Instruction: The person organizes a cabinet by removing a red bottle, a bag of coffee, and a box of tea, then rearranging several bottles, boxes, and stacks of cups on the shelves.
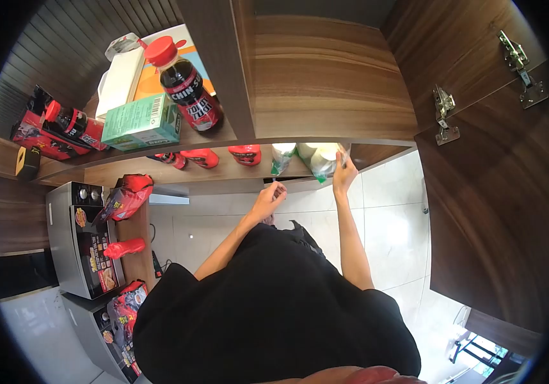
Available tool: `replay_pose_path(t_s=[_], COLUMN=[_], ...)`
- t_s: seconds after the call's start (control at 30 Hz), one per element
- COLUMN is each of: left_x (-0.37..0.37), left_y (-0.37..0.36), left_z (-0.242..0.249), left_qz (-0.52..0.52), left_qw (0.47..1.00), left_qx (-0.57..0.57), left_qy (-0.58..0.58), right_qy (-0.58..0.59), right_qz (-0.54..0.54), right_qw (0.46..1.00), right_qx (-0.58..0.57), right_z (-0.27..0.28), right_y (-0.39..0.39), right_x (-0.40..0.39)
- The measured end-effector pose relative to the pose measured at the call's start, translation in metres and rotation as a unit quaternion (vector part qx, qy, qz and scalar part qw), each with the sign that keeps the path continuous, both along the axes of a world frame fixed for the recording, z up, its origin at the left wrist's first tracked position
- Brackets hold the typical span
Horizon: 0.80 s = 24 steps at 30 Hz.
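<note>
My right hand (345, 174) is closed at the side of a clear plastic bag (321, 163) with pale, rounded contents and green print, on the lower shelf. A smaller clear bag (282, 155) with a green lower edge stands just to its left. My left hand (272, 197) is in front of the shelf edge below that smaller bag, its fingers curled in; whether anything is in them is hidden. Left of the bags, red-capped bottles (245, 154) stand in a row on the same shelf, partly covered by the board above.
On the upper shelf stand a dark sauce bottle (188, 89) with a red cap and a green box (141, 121). A hinged cabinet door (485, 211) hangs open at right. Silver appliances (86, 237) and red pouches (132, 195) are at left.
</note>
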<state>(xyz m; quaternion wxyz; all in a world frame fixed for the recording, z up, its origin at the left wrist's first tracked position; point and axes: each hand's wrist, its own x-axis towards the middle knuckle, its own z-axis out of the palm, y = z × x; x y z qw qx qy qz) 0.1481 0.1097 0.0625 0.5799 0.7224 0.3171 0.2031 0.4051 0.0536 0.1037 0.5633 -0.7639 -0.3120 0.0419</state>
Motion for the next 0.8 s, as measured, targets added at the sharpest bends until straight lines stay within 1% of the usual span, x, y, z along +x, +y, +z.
replay_pose_path(t_s=[0.03,0.07,0.1,0.13,0.2,0.23,0.27,0.3,0.37,0.4,0.47,0.5,0.53,0.57,0.6,0.63,0.67,0.7,0.73,0.8], left_x=[0.004,0.007,0.012,0.014,0.02,0.022,0.024,0.027,0.033,0.035,0.037,0.036,0.035,0.035,0.037,0.038,0.041,0.047,0.053,0.066], left_y=[-0.001,-0.002,-0.003,-0.003,-0.009,-0.014,-0.018,-0.023,-0.037,-0.043,-0.06,-0.066,-0.069,-0.072,-0.074,-0.076,-0.073,-0.067,-0.06,-0.042], left_z=[0.008,0.018,0.022,0.02,0.031,0.039,0.049,0.063,0.087,0.086,0.098,0.11,0.125,0.143,0.163,0.184,0.206,0.23,0.253,0.296], left_qz=[-0.009,-0.016,-0.021,-0.034,-0.018,-0.011,-0.021,-0.028,-0.043,-0.072,-0.083,-0.088,-0.084,-0.057,-0.03,-0.002,0.024,0.045,0.067,0.103], left_qw=[1.0,0.998,0.996,0.996,0.989,0.984,0.985,0.981,0.972,0.976,0.98,0.98,0.975,0.963,0.948,0.93,0.911,0.899,0.887,0.869], left_qx=[0.027,0.055,0.084,0.087,0.147,0.176,0.168,0.19,0.23,0.207,0.166,0.146,0.161,0.202,0.243,0.283,0.314,0.34,0.365,0.404], left_qy=[-0.004,-0.008,-0.013,0.009,0.002,0.001,0.025,0.016,-0.001,-0.012,-0.071,-0.1,-0.13,-0.167,-0.201,-0.235,-0.267,-0.272,-0.277,-0.266], right_qy=[0.002,0.011,-0.014,-0.04,0.003,0.013,0.025,-0.008,-0.043,-0.023,0.016,-0.007,-0.03,-0.053,-0.055,-0.039,-0.064,-0.025,-0.047,-0.051], right_qz=[0.006,0.012,0.026,0.042,0.078,0.087,0.095,0.105,0.13,0.143,0.168,0.171,0.173,0.176,0.172,0.116,0.082,0.069,0.027,0.078], right_qw=[1.0,0.999,1.0,0.998,0.997,0.996,0.995,0.994,0.99,0.989,0.984,0.985,0.984,0.981,0.975,0.986,0.984,0.973,0.969,0.951], right_qx=[-0.002,-0.029,0.004,0.038,-0.003,0.006,0.017,-0.024,-0.028,-0.038,-0.057,-0.016,0.025,0.066,0.131,0.11,0.143,0.22,0.241,0.295], right_z=[0.007,0.015,0.015,0.015,0.052,0.059,0.065,0.081,0.117,0.139,0.18,0.194,0.207,0.219,0.233,0.24,0.256,0.27,0.286,0.327], right_y=[-0.007,-0.019,-0.031,-0.043,-0.075,-0.09,-0.104,-0.119,-0.138,-0.144,-0.151,-0.15,-0.147,-0.142,-0.135,-0.137,-0.126,-0.111,-0.097,-0.065], right_x=[-0.001,-0.002,-0.001,0.001,-0.004,-0.003,-0.002,0.0,-0.002,-0.004,-0.013,-0.017,-0.019,-0.022,-0.023,-0.024,-0.023,-0.021,-0.018,-0.016])
